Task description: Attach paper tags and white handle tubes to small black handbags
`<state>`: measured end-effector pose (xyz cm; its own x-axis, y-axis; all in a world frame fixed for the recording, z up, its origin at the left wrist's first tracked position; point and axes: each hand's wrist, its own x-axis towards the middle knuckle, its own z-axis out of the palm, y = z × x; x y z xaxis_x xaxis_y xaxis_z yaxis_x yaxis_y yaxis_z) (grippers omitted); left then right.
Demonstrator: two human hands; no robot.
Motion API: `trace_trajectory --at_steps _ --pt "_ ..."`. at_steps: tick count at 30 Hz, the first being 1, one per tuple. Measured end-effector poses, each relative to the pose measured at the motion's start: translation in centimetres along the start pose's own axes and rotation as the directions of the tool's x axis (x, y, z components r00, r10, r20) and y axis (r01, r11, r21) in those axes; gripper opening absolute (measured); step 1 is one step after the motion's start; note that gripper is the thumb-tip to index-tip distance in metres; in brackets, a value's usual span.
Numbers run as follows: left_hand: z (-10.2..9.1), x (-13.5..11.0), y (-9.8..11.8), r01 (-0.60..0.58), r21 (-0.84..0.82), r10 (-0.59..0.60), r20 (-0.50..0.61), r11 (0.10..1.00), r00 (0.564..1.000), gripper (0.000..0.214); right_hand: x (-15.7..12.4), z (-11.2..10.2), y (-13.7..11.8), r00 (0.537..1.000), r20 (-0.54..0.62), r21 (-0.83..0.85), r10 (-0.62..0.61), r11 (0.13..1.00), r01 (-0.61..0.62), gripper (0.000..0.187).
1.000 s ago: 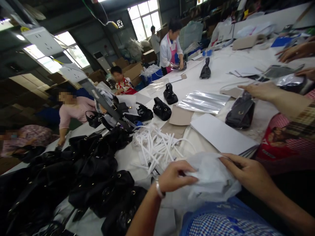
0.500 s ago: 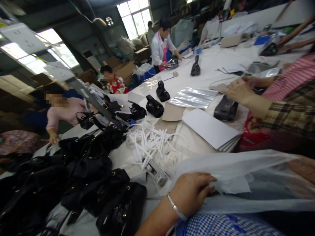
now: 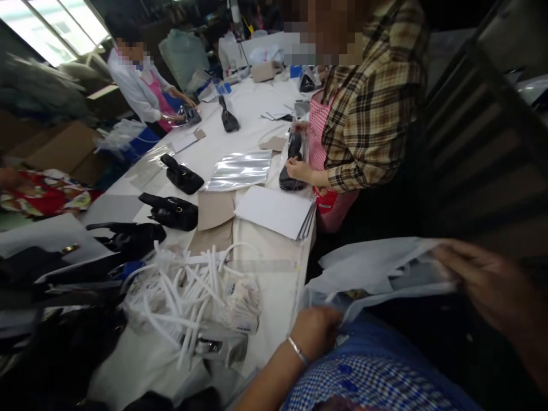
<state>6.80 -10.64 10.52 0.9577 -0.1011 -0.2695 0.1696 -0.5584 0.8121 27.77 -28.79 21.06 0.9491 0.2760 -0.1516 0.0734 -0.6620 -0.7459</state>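
A translucent white plastic bag (image 3: 377, 257) stretches between my two hands in front of my body. Its near edge is gripped by my left hand (image 3: 314, 332), closed in a fist, a silver bangle at the wrist. My right hand (image 3: 479, 268) pinches the bag's other end, off to the right, away from the table. Through the film, pale sheet-like material shows inside; I cannot tell what it is. To the left of my left hand, on the white table (image 3: 278, 297), lie a transparent tape dispenser (image 3: 222, 344), a heap of white tubes (image 3: 201, 291) and a bundle of small labels (image 3: 244, 302).
Black handbags (image 3: 175, 212) crowd the table's left side. A stack of white boards (image 3: 274, 211) lies by silvery film sheets (image 3: 242, 168). A co-worker in a plaid shirt (image 3: 368, 120) handles a bagged handbag at the table's right edge. Another person (image 3: 141, 91) works at the far left side.
My view has swung to the right. The bag has moved away from the table edge and gathered up; my left hand has closed on its edge. The plaid-shirted co-worker now handles an upright bagged handbag.
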Motion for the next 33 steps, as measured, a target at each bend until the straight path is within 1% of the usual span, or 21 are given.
trace_trajectory --at_steps 1,2,3,4,5,6,8,9,11,13,15,17,19,22,24,25,27,30,32,33 --pt "0.8 1.0 -0.3 0.013 -0.008 -0.013 0.029 1.0 1.0 0.028 0.7 0.6 1.3 0.998 0.063 -0.039 -0.003 0.999 0.006 0.037" --pt "1.5 1.8 -0.7 0.028 -0.026 -0.027 0.045 0.999 0.999 0.03 1.5 1.6 2.6 0.992 0.123 -0.058 0.013 0.998 -0.006 0.037" --pt "2.1 2.5 -1.0 0.042 -0.051 -0.039 0.048 0.998 0.998 0.033 2.3 2.9 4.1 0.977 0.21 -0.075 0.033 0.997 -0.018 0.038" --pt "2.5 3.0 -1.4 0.055 -0.079 -0.052 0.039 0.995 0.998 0.036 3.1 4.5 5.7 0.965 0.258 -0.077 0.043 0.997 -0.024 0.042" --pt "2.9 3.3 -1.8 0.071 -0.106 -0.069 0.022 0.992 0.997 0.039 3.9 6.3 7.4 0.952 0.295 -0.085 0.081 0.995 -0.058 0.043" --pt "3.1 3.4 -2.1 0.09 -0.127 -0.091 0.003 0.988 0.996 0.042 4.7 8.3 9.2 0.931 0.353 -0.092 0.092 0.994 -0.064 0.042" --pt "3.4 3.1 -2.8 0.142 -0.158 -0.146 -0.015 0.977 0.989 0.045 5.8 12.2 12.8 0.889 0.453 -0.095 0.064 0.995 -0.023 0.035" --pt "3.6 2.9 -3.0 0.17 -0.173 -0.175 -0.015 0.97 0.984 0.045 6.3 14.0 14.6 0.868 0.493 -0.09 0.065 0.996 -0.023 0.032" --pt "4.1 2.2 -3.5 0.225 -0.202 -0.231 -0.01 0.953 0.973 0.046 6.9 17.4 17.8 0.851 0.515 -0.112 0.101 0.992 -0.05 0.025" --pt "4.7 1.5 -3.8 0.292 -0.229 -0.299 0.004 0.929 0.954 0.047 7.4 20.5 20.3 0.836 0.526 -0.136 0.157 0.986 -0.099 0.023" --pt "5.4 0.6 -3.9 0.361 -0.255 -0.37 0.015 0.897 0.929 0.046 7.8 23.4 22.1 0.815 0.535 -0.154 0.222 0.974 -0.164 0.022" --pt "5.8 -0.3 -3.8 0.415 -0.287 -0.432 0.005 0.863 0.902 0.045 8.2 26.2 23.2 0.788 0.547 -0.161 0.282 0.959 -0.232 0.018" --pt "5.9 -1.2 -3.6 0.442 -0.326 -0.478 -0.036 0.836 0.877 0.043 8.6 28.9 23.5 0.757 0.569 -0.153 0.321 0.946 -0.286 0.013" --pt "6.1 -2.2 -3.4 0.448 -0.382 -0.524 -0.117 0.808 0.844 0.042 9.2 32.3 22.8 0.719 0.616 -0.112 0.322 0.939 -0.325 0.021" --pt "6.2 -2.7 -3.3 0.455 -0.406 -0.551 -0.156 0.792 0.82 0.042 9.3 33.8 21.8 0.696 0.652 -0.09 0.303 0.941 -0.326 0.026" --pt "6.3 -3.0 -3.3 0.456 -0.415 -0.561 -0.173 0.787 0.81 0.042 9.3 34.3 21.2 0.681 0.671 -0.086 0.294 0.942 -0.323 0.028" --pt "6.4 -3.4 -3.3 0.443 -0.428 -0.567 -0.223 0.788 0.793 0.042 8.7 34.3 20.2 0.641 0.71 -0.1 0.292 0.943 -0.319 0.03" --pt "6.6 -4.4 -3.5 0.401 -0.435 -0.557 -0.327 0.806 0.764 0.041 6.9 32.6 19.0 0.56 0.771 -0.154 0.303 0.942 -0.298 0.03" --pt "6.9 -5.4 -3.8 0.385 -0.443 -0.564 -0.408 0.81 0.718 0.04 5.4 30.9 18.6 0.511 0.808 -0.185 0.294 0.949 -0.254 0.028" --pt "7.1 -6.0 -4.0 0.379 -0.451 -0.573 -0.453 0.808 0.683 0.04 4.7 30.0 18.6 0.491 0.824 -0.194 0.283 0.955 -0.225 0.027"
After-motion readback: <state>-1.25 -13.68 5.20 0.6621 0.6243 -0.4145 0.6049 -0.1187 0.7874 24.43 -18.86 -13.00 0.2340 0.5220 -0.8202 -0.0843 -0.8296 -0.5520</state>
